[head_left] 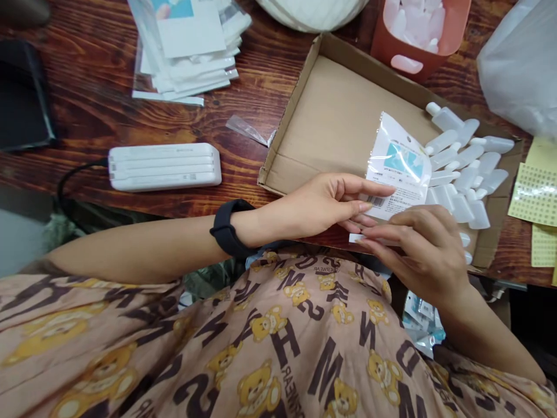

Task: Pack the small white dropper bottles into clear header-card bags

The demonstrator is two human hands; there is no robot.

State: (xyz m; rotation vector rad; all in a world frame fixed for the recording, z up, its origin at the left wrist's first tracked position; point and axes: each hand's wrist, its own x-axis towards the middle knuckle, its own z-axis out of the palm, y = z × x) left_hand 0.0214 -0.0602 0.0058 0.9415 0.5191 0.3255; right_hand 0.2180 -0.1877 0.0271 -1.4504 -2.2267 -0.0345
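Note:
A clear plastic packet (402,157) with a white printed card inside, bearing a blue picture and a barcode, lies tilted over the cardboard tray's near edge. My left hand (326,203), wearing a black wristband, grips its lower left part between thumb and fingers. At the packet's near end my right hand (424,247) is closed in a pinch, with a small white strip (355,238) showing by its fingertips. Whether the strip is part of the packet I cannot tell. Several small frosted bottles (470,174) are heaped just beyond the right hand.
The shallow cardboard tray (339,104) spans the table's right half. Behind it stands a red bin (455,35) of bottles. Stacked packets (187,64) and a white power bank (165,168) with a cable sit left. Yellow sticker sheets (533,191) lie right; more packets (422,322) are below.

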